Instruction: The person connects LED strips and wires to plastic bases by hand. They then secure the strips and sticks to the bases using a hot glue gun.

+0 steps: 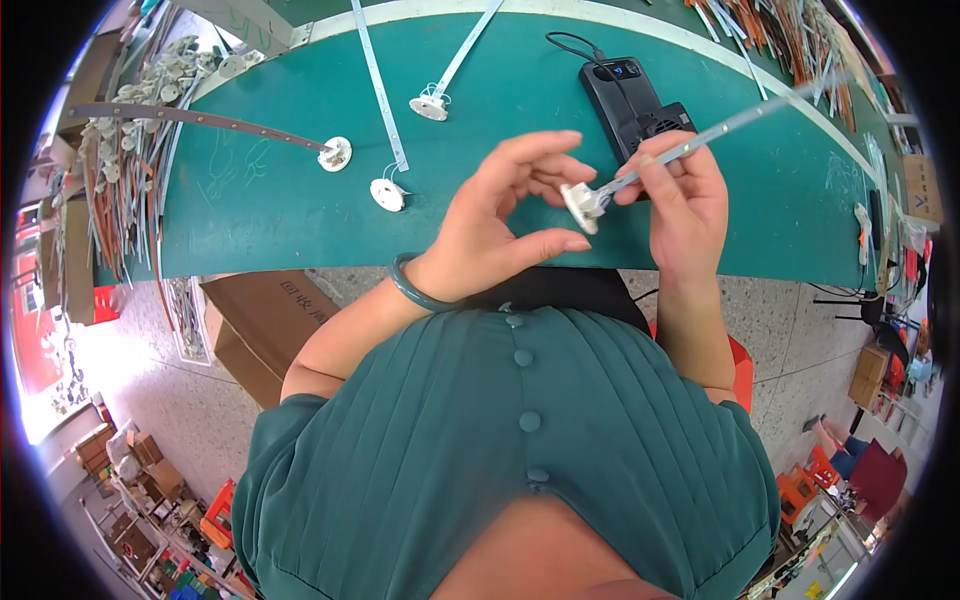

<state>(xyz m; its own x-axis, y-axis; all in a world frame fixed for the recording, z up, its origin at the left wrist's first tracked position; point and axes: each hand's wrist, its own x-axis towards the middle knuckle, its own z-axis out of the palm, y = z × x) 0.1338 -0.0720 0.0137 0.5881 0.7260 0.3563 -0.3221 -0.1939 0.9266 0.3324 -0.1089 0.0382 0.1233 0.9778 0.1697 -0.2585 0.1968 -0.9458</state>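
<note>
My right hand (685,200) pinches a thin LED strip (715,133) close to its lower end. The strip slants up to the right, its far end blurred. A small white round base (583,207) hangs at its near end, tilted, with short wires between them. My left hand (510,205) is open just left of this base, thumb and fingers apart around it; I see no clear contact. Other strips with bases lie on the green table: one strip (380,85) by a round base (388,195), another base (429,107) farther back, and a third base (337,154) at left.
A black device with a small display (612,90) and a cable lies behind my right hand. Bundles of strips (110,200) and a pile of white bases (165,85) crowd the left; more strips (800,40) lie back right. A cardboard box (265,325) stands below the table edge.
</note>
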